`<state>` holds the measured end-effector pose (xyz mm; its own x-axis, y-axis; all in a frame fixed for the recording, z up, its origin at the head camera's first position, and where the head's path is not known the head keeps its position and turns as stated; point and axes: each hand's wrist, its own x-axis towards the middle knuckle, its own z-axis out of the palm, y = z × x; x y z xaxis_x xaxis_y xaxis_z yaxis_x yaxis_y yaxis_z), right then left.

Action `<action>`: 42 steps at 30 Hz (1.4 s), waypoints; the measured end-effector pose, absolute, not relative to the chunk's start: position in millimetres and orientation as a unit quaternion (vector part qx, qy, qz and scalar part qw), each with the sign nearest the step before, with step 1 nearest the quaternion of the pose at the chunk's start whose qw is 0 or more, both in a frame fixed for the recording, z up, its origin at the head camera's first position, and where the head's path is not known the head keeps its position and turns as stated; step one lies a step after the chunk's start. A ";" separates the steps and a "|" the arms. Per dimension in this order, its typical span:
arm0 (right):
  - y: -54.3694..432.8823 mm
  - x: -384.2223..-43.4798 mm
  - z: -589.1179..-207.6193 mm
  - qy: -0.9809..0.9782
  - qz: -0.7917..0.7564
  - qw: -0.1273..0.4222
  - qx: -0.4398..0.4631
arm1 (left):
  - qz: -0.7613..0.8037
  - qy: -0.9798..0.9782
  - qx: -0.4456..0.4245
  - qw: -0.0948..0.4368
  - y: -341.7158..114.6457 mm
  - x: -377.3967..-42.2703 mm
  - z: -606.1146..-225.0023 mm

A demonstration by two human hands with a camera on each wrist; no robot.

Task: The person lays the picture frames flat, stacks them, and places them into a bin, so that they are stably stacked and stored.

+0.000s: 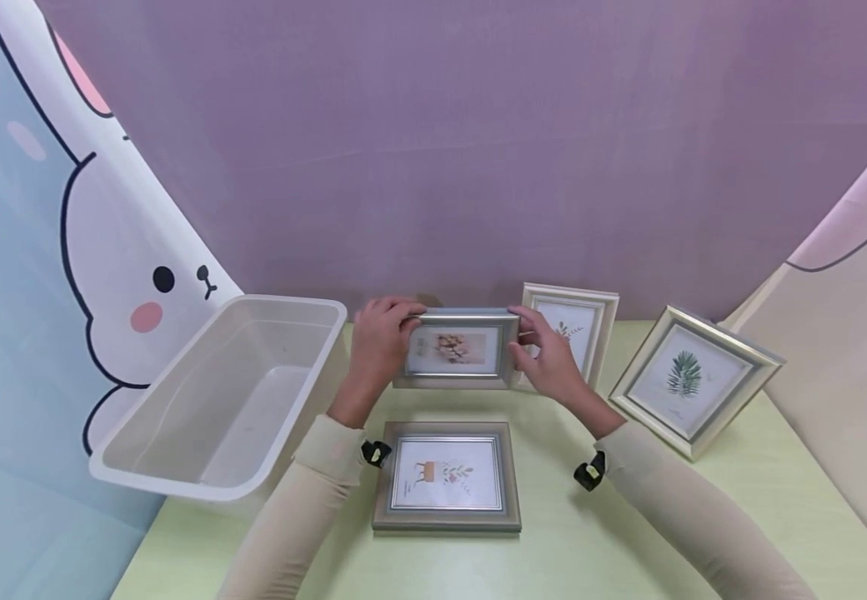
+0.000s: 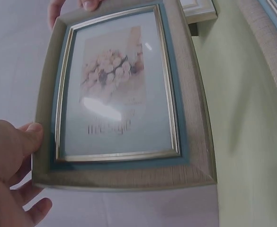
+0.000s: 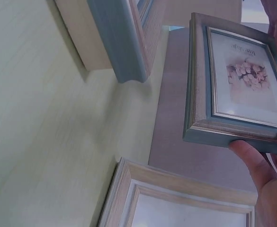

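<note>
1. While we pinch the flower frame (image 1: pixel 454 348) mid-view, left hand (image 1: pixel 383 337) and right hand (image 1: pixel 549 358) at opposite ends, we should press evenly, off the glass (image 2: pixel 152 113).
2. Right of centre, we should avoid bumping the pale frame (image 1: pixel 581 323) partly behind our right hand.
3. At lower centre, we should clear the flat frame (image 1: pixel 446 471).

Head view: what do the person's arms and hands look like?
Left hand and right hand: bare, no gloves. Left sleeve and right sleeve: long, plain beige. Left wrist unit and right wrist unit: small, black, each with a pale yellowish patch.
</note>
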<state>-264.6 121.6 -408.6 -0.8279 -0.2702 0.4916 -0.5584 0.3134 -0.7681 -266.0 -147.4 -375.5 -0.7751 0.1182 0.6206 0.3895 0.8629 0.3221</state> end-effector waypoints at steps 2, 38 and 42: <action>123.4 -264.5 -409.5 -0.798 0.526 0.137 0.260 | -0.243 -0.911 -0.133 0.306 -149.8 -265.6 -375.8; 149.4 -269.8 -426.3 -0.772 0.572 0.115 0.252 | -0.624 -0.772 -0.123 0.012 -182.4 -278.0 -405.9; 155.1 -274.1 -436.5 -0.772 0.572 0.111 0.253 | -0.625 -0.764 -0.158 -0.017 -184.6 -279.5 -408.8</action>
